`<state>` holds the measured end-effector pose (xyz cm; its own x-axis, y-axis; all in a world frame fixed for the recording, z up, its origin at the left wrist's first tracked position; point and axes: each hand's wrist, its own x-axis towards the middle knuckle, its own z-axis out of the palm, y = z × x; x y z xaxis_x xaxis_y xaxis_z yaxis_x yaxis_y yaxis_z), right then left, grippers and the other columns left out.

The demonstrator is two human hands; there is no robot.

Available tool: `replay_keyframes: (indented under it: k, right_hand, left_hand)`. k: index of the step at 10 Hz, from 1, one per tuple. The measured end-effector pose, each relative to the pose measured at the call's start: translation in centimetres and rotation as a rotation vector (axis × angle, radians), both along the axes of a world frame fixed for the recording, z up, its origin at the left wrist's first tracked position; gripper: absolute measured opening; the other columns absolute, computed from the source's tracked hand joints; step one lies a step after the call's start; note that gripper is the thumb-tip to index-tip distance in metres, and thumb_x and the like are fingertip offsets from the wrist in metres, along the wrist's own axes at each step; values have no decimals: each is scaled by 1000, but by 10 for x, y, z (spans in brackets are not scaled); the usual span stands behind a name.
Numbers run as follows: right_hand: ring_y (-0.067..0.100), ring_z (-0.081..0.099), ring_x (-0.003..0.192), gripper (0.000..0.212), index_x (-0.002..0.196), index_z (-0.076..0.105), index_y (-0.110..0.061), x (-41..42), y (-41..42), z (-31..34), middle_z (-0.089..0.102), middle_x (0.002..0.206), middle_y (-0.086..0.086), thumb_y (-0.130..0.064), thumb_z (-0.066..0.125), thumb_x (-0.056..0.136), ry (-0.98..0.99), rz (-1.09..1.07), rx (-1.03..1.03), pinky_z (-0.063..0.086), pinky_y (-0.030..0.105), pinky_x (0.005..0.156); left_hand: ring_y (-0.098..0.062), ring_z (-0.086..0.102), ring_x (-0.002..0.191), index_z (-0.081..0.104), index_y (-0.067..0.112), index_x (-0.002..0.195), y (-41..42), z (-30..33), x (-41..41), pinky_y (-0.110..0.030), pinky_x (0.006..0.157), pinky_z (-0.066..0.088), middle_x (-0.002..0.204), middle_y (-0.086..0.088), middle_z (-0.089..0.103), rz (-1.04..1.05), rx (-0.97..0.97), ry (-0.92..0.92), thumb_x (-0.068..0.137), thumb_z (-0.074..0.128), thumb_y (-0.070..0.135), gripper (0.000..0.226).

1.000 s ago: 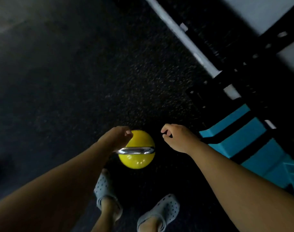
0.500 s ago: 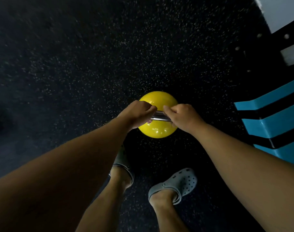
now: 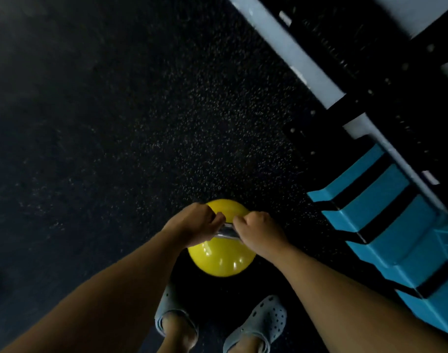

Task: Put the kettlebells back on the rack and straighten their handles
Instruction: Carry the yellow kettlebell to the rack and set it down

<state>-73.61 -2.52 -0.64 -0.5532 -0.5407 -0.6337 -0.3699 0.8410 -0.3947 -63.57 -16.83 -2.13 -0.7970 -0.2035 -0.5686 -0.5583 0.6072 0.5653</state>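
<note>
A yellow kettlebell (image 3: 221, 261) with a shiny steel handle (image 3: 226, 231) is below me, above the dark speckled rubber floor. My left hand (image 3: 195, 226) is wrapped around the left part of the handle. My right hand (image 3: 260, 233) grips the right part, knuckles up. Only a short strip of handle shows between the two fists. Whether the kettlebell rests on the floor or hangs just above it, I cannot tell. A black rack frame (image 3: 386, 80) with holes runs along the upper right.
Stacked blue step blocks (image 3: 393, 225) with black bands stand at the right, close to the kettlebell. My two feet in grey clogs (image 3: 256, 324) are right behind it. Dark speckled floor (image 3: 116, 123) spreads to the left and ahead. A pale strip (image 3: 289, 54) borders the rack.
A second ago only my left hand was at the handle; my right hand has closed on it too. The view has since swung so the rack shows again.
</note>
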Motion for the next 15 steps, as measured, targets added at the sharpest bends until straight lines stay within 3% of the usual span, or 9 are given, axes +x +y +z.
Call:
replay_keyframes:
  k: [3,5,7,9,10,12,13,14,15]
  right_hand:
    - [30,63,63,49,59,59,2,-56,-28,100,67,65,17,-35,48,89,129,-192,-51,44,33,50]
    - [32,64,87,47,86,66,-6,-123,-67,170,60,74,10,-45,41,94,303,-289,-121,38,31,65]
    - [33,66,92,58,88,69,-2,-195,-102,218,71,96,21,-44,30,93,592,-362,-171,45,33,69]
    - [36,66,72,32,72,60,-12,-280,-132,255,68,74,16,-28,42,94,795,-306,-153,40,29,57]
    - [39,67,84,60,90,69,-7,-322,-151,278,71,88,20,-37,17,86,844,-350,-20,44,36,64]
    - [37,62,84,48,89,60,-4,-374,-147,270,67,89,18,-40,29,96,847,-611,-99,38,35,66]
    - [40,62,87,46,96,61,1,-383,-148,267,66,93,22,-33,30,98,783,-670,-115,41,39,68]
    - [43,62,97,41,128,49,7,-407,-147,261,63,108,28,-20,31,101,771,-664,19,46,43,73]
    - [42,62,101,55,144,13,15,-421,-151,257,58,118,31,-6,39,100,743,-597,69,52,42,79]
  left_hand:
    - [-8,50,35,58,12,46,-42,92,-76,-27,50,45,41,6,58,-109,88,117,89,32,48,62]
    - [-29,61,53,46,13,54,-94,176,-168,-47,60,52,54,-11,62,-267,-99,306,98,34,37,51]
    - [-31,61,50,47,12,49,-129,239,-267,-45,52,51,54,-16,63,-322,-245,412,95,37,41,55]
    - [-31,65,66,49,11,64,-165,274,-363,-27,52,41,62,-8,62,-493,-448,492,90,31,45,46]
    - [-28,66,68,41,7,60,-177,281,-423,-28,58,43,63,-3,62,-411,-488,583,75,18,63,62]
    - [-29,66,79,58,2,86,-172,289,-489,-32,64,42,76,-7,66,-523,-486,687,74,7,65,82]
    - [-30,66,76,49,-1,80,-171,283,-508,-32,60,37,61,0,52,-597,-520,667,81,3,62,78]
    - [-33,65,75,46,-9,124,-171,278,-543,-35,59,38,73,-12,63,-868,-530,706,99,26,32,52]
    - [-34,66,81,15,-3,149,-170,277,-561,-36,63,44,94,-22,69,-867,-374,654,98,37,13,57]
